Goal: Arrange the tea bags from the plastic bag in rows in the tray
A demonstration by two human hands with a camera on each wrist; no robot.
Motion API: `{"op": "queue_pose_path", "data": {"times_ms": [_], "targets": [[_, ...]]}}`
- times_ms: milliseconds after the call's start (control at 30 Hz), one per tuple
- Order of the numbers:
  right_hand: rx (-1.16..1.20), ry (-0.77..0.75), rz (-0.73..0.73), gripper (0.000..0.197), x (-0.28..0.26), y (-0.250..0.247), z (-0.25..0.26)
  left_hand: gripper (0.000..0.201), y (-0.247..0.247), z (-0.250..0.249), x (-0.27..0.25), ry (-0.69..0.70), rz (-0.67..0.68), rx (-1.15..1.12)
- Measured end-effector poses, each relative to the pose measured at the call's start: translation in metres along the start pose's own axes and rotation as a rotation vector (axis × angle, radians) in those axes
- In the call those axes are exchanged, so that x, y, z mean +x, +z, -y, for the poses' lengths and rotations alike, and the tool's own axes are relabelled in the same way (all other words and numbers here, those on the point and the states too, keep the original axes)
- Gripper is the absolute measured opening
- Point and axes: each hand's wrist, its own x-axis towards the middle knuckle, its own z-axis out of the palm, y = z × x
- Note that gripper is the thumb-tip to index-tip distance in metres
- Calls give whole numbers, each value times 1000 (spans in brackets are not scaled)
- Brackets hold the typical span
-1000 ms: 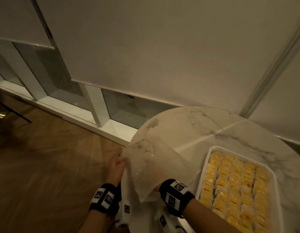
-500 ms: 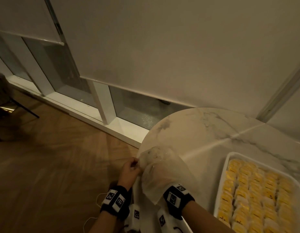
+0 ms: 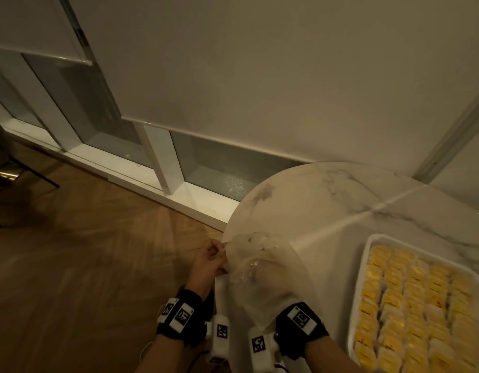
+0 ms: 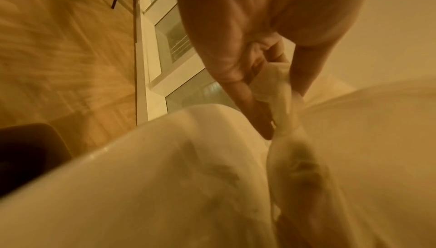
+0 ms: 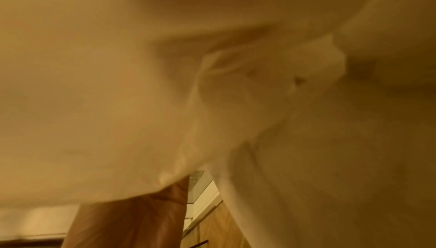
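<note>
A translucent plastic bag (image 3: pixel 259 251) hangs crumpled at the round table's left edge. My left hand (image 3: pixel 215 253) pinches its rim; the left wrist view shows the fingers (image 4: pixel 238 76) curled on a fold of the bag (image 4: pixel 273 84). My right hand (image 3: pixel 262 285) is inside the bag up to the wrist, only a dim shape through the film. The right wrist view is filled with blurred plastic (image 5: pixel 235 93), so its fingers are hidden. To the right, a white tray (image 3: pixel 367 254) holds several rows of yellow tea bags (image 3: pixel 410 292).
The tray sits on a white marble table (image 3: pixel 313 205) whose round edge curves just left of the bag. A wooden floor (image 3: pixel 85 265) lies beyond the edge, with a low window frame (image 3: pixel 163 168) and a white wall behind.
The bag, earlier spread out wide over my right hand, has bunched up smaller around it. My left hand keeps its pinch on the rim. My head view has shifted left.
</note>
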Motion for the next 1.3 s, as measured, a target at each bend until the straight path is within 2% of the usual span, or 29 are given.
{"op": "queue_pose_path", "data": {"times_ms": [33,100,167,200,267,300,400,467,533,600,767,900,1000,1100,1167,1233,1267,1300], "targets": [[21,24,63,40,-1,-5,1,16,-1,-1,1,4,0,39],[59,24,168,52,-19,-32,13,18,-4,1,4,10,21,149],[243,69,191,48,-31,-57,21,33,-4,7,6,40,57,230],[304,31,156,46,-37,-63,20,38,-1,9,7,65,70,264],[278,-9,79,46,-40,-61,15,41,8,13,11,112,73,305],[306,23,89,46,-44,-60,14,41,13,15,15,131,65,317],[377,153,-113,37,-54,-66,13,38,27,15,23,168,7,336],[366,146,-112,38,-58,-84,12,32,33,13,29,175,-28,340],[423,110,-42,43,-63,-95,5,33,35,15,38,162,-44,373],[610,188,-112,39,-70,-105,2,38,36,16,44,141,-69,396],[800,200,-194,8,-105,-128,-16,36,41,9,43,157,-122,447],[949,219,-276,7,-150,-150,-45,43,39,2,40,158,-125,534],[1007,287,-283,10,-189,-161,-75,56,27,-5,37,206,-151,490],[1071,411,-355,10,-224,-163,-105,49,32,-12,22,407,-43,467],[1143,491,-414,9,-244,-161,-122,47,51,-8,9,554,90,580],[1200,540,-466,8,-258,-157,-133,55,69,8,7,651,229,945],[1222,549,-479,7,-264,-155,-136,57,74,17,8,633,261,1152],[1240,553,-486,6,-269,-153,-138,61,76,25,10,553,310,1308]]}}
